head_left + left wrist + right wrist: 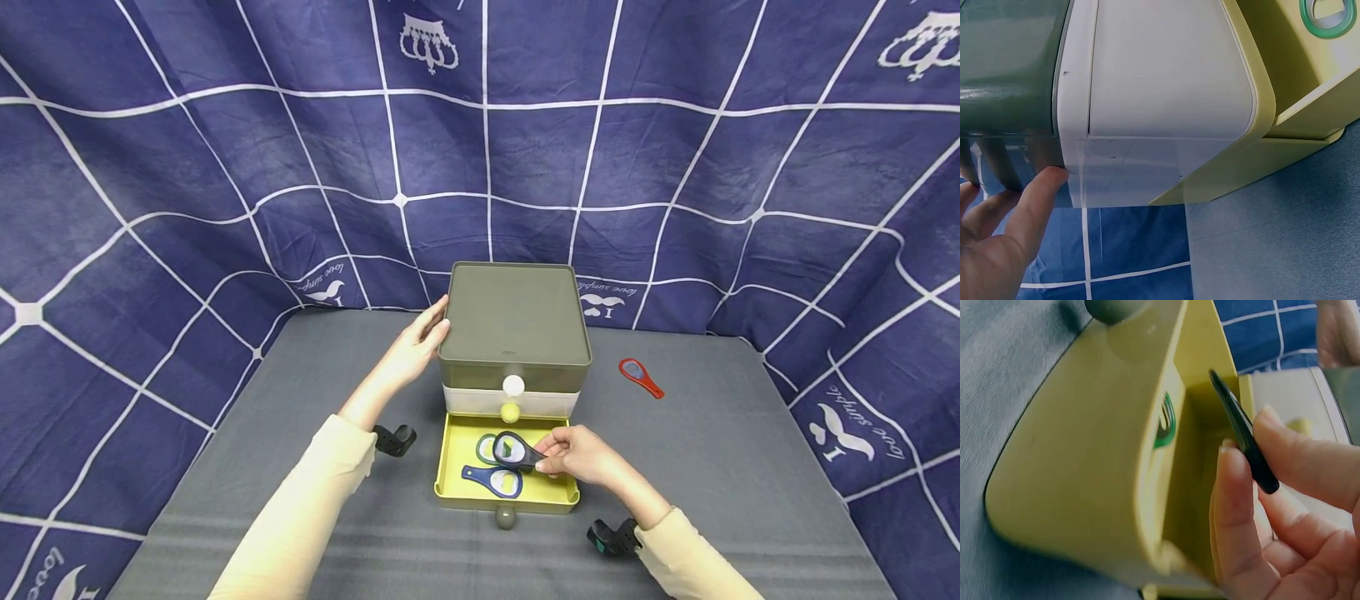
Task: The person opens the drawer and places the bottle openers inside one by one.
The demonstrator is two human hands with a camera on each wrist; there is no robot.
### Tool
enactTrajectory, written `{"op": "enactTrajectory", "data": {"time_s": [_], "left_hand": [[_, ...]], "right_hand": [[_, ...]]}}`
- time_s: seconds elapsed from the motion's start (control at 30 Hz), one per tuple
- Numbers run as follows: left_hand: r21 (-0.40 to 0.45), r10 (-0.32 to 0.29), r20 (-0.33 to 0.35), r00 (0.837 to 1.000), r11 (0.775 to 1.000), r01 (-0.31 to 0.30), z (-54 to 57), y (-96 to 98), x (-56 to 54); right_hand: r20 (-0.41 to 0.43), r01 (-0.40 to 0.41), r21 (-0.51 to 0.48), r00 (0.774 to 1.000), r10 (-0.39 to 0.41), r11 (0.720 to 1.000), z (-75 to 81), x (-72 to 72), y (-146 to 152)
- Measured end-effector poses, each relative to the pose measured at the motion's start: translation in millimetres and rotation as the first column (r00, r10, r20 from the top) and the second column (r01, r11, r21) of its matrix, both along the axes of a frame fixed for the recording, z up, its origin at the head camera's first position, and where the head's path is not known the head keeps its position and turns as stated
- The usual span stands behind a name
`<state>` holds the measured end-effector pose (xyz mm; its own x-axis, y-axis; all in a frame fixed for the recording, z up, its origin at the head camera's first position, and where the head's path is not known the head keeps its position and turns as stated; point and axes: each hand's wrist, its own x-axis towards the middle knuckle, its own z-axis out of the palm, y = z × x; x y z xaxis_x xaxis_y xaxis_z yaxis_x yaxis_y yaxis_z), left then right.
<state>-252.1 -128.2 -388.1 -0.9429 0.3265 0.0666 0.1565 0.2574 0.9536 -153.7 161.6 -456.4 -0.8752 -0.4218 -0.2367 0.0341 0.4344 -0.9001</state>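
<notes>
A small chest of drawers [517, 317] with a dark green top stands on the table, its yellow bottom drawer [450, 454] pulled out. My left hand [415, 350] rests its extended fingers against the chest's left side, seen also in the left wrist view. Over the drawer, my right hand [577, 454] pinches the handle of a black magnifying glass [512, 450] between thumb and fingers; the right wrist view shows this magnifying glass [1235, 415] edge-on. Inside the drawer lie a blue magnifying glass [504, 482] and a green-rimmed one [484, 448], partly hidden behind the black one.
A red magnifying glass [641, 378] lies on the grey table [712, 467] to the right of the chest. Black wrist devices [395, 440] sit at both wrists. Behind the table hangs a blue curtain [525, 150] with white lines.
</notes>
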Motion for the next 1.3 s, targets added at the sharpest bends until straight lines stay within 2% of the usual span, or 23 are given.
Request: {"op": "enactTrajectory", "data": {"time_s": [0.33, 0.6, 0.77, 0.9, 1.03, 1.13, 1.2, 1.3], "left_hand": [[0.003, -0.004, 0.002, 1.0, 1.0, 0.004, 0.6, 0.8, -0.1], [0.005, -0.001, 0.002, 1.0, 1.0, 0.001, 0.5, 1.0, 0.1], [0.016, -0.008, 0.001, 1.0, 1.0, 0.008, 1.1, 1.0, 0.9], [0.015, -0.011, 0.0, 1.0, 1.0, 0.011, 0.8, 0.8, 0.1], [0.0, -0.007, -0.001, 1.0, 1.0, 0.007, 0.8, 0.0, -0.3], [-0.002, -0.007, -0.002, 1.0, 1.0, 0.007, 0.5, -0.7, -0.6], [0.0, -0.008, -0.002, 1.0, 1.0, 0.008, 0.5, -0.8, -0.4], [0.004, -0.009, -0.002, 1.0, 1.0, 0.009, -0.4, -1.1, -0.8]], "right_hand": [[-0.067, 0.073, 0.065, 0.995, -0.068, 0.995, -13.2, -0.5, -33], [-0.062, 0.115, 0.119, 0.992, -0.109, 0.986, -25.4, 0.9, -48], [-0.162, 0.135, 0.201, 0.981, -0.103, 0.97, -28.2, 2.8, -50], [-0.277, 0.158, 0.263, 0.957, -0.083, 0.952, -30.4, 5.8, -52], [-0.34, 0.174, 0.296, 0.938, -0.067, 0.939, -29.6, 8.3, -52], [-0.363, 0.176, 0.293, 0.93, -0.061, 0.94, -25.9, 9.6, -50], [-0.371, 0.175, 0.281, 0.926, -0.061, 0.944, -21.8, 10.0, -48], [-0.348, 0.165, 0.237, 0.934, -0.075, 0.957, -14.2, 10.1, -42]]}}
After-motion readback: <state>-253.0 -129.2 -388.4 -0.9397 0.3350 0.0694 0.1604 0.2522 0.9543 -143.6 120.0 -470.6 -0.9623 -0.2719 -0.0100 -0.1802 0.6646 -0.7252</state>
